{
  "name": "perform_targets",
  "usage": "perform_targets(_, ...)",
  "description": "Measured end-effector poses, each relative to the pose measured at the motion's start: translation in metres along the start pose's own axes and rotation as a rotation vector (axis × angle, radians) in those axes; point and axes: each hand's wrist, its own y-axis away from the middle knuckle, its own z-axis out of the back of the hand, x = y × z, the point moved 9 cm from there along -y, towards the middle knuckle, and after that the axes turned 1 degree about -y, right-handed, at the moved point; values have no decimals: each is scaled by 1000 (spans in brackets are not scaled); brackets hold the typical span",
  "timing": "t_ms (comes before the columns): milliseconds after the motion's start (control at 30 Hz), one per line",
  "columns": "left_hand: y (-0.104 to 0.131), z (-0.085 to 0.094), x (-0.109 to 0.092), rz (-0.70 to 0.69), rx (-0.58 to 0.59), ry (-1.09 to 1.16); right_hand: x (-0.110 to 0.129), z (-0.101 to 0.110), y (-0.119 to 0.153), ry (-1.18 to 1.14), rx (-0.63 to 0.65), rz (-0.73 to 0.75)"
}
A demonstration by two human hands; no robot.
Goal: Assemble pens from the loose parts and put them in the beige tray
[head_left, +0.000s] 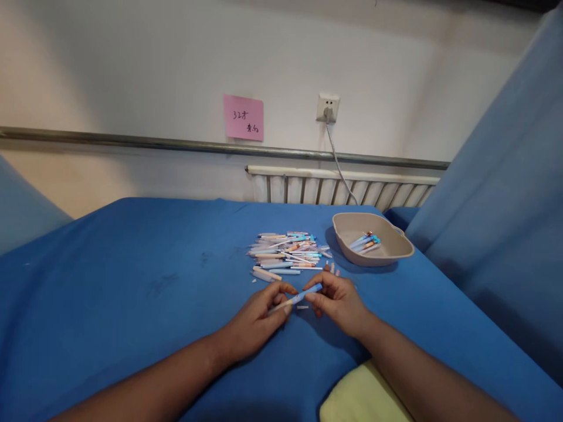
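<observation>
Between my two hands is a slim pen with a blue barrel section (304,293) and a pale rod-like part running to the left. The fingers of my left hand (264,309) are closed around the pale end. My right hand (336,300) pinches the blue end between thumb and fingers. Just below the pen, a small whitish piece (302,308) lies on the blue cloth. Beyond my hands is a loose pile of pens and pen parts (285,252), in white, cream, light blue and orange. A few small tips (333,268) lie near my right fingertips.
A beige basin (387,256) with several assembled-looking pens stands at the back right. A blue sheet (132,293) covers the surface. Yellow-green cloth (363,398) lies by my right forearm. Behind are a radiator (303,184), a metal rail (176,145) and a plugged-in cable (338,164); a curtain (497,176) hangs right.
</observation>
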Motion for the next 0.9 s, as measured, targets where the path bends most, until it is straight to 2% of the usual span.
perform_targets(167, 4, -5, -10, -16, 30, -34, -2, 1, -1, -76, 35, -71)
perform_targets(533, 4, -16, 3, 36, 77, 73, 1, -5, 3, -58, 74, -87)
perform_targets(667, 5, -16, -2, 9, 76, 9, 2, -3, 4, 75, 62, -47)
perform_targets(900, 4, -10, -7, -48, 34, -214, 15, -7, 8, 521, 82, 98)
